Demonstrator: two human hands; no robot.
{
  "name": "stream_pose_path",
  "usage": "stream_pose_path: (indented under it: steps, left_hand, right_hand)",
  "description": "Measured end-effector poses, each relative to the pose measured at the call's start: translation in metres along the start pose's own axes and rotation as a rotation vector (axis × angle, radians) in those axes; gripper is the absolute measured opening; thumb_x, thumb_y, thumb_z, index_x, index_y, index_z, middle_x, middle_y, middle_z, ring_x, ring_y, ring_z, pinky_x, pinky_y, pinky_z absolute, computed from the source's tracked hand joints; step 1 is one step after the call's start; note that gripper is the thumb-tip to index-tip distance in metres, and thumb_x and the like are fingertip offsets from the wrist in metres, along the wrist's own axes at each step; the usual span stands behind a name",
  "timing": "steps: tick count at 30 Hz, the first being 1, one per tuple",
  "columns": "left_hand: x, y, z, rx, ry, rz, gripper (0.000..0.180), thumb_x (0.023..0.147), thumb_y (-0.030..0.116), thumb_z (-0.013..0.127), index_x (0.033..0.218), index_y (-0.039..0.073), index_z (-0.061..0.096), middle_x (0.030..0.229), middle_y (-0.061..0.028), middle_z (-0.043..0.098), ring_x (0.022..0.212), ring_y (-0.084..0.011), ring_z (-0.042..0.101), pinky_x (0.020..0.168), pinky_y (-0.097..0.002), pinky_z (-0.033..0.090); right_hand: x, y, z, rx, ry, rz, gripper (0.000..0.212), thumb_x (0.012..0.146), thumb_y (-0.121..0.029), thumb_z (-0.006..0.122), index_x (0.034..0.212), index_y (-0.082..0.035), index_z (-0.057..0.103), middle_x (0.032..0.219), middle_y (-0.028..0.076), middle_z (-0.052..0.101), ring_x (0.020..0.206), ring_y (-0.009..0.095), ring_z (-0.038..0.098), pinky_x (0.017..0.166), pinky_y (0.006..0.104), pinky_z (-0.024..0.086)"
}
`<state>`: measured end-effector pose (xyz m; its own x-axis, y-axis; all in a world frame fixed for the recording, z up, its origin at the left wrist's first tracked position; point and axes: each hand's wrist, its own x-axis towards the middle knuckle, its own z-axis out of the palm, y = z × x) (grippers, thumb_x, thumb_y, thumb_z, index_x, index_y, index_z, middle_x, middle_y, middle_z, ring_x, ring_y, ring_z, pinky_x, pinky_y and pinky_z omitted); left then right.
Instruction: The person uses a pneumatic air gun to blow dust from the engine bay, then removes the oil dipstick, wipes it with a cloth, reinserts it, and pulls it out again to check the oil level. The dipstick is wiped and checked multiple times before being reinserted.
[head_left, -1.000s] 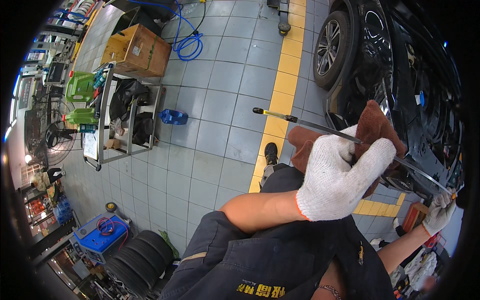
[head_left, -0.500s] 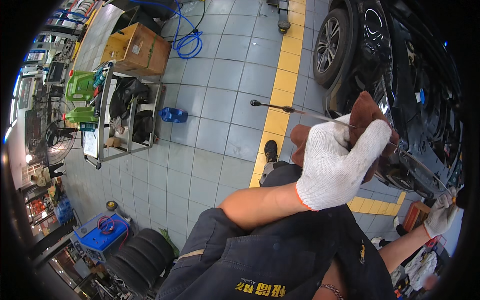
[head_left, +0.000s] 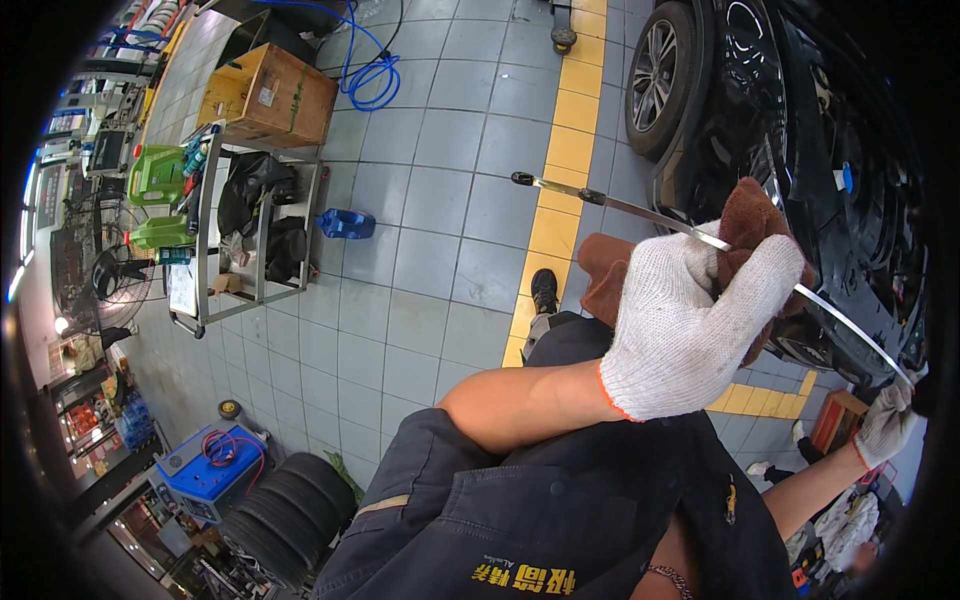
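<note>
A long, thin metal dipstick (head_left: 655, 216) with dark marks near its tip stretches across the right half of the view. Wearing a white knit glove, my left hand (head_left: 685, 325) is closed round a reddish-brown cloth (head_left: 755, 215), which wraps the dipstick partway along. The free end of the stick sticks out to the left, above the yellow floor line. Toward the right edge the stick curves down to my gloved right hand (head_left: 886, 425), whose fingers close on its other end. The dark picture rim partly hides that grip.
A black car (head_left: 735, 110) with its front wheel (head_left: 660, 80) stands at the right. On the left are a metal cart (head_left: 258, 298) with green jugs, a wooden box (head_left: 285, 105), a blue jug (head_left: 346, 224) on the floor, a blue machine (head_left: 205, 465) and stacked tyres (head_left: 290, 515).
My left hand and the cloth have shifted slightly right. The dipstick's tip has risen a little, and its flat side now catches the light.
</note>
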<state>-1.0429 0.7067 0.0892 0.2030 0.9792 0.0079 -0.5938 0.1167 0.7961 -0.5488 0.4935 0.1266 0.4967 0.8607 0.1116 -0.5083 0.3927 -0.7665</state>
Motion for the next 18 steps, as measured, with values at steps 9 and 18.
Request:
stream_pose_path:
  steps: [9,18]
  left_hand:
    - [0.002,0.006,-0.001,-0.048,-0.015,-0.130,0.035,0.104,0.027,0.068,0.087,-0.001,0.080,0.060,-0.0019,0.067,0.056,-0.0047,0.062,0.050,-0.0237,0.044]
    - [0.004,0.018,-0.006,-0.063,-0.029,-0.213,0.032,0.102,0.024,0.071,0.084,-0.002,0.079,0.060,-0.0012,0.067,0.055,-0.0043,0.062,0.048,-0.0238,0.043]
  right_hand:
    - [0.003,-0.003,-0.004,0.005,0.001,0.015,0.027,0.110,-0.011,0.056,0.128,0.007,0.047,0.113,0.014,0.052,0.087,0.015,0.050,0.075,0.0286,0.046]
    - [0.005,-0.006,-0.010,0.018,0.031,0.002,0.026,0.110,-0.009,0.055,0.129,0.008,0.047,0.114,0.015,0.052,0.086,0.015,0.049,0.075,0.0291,0.046]
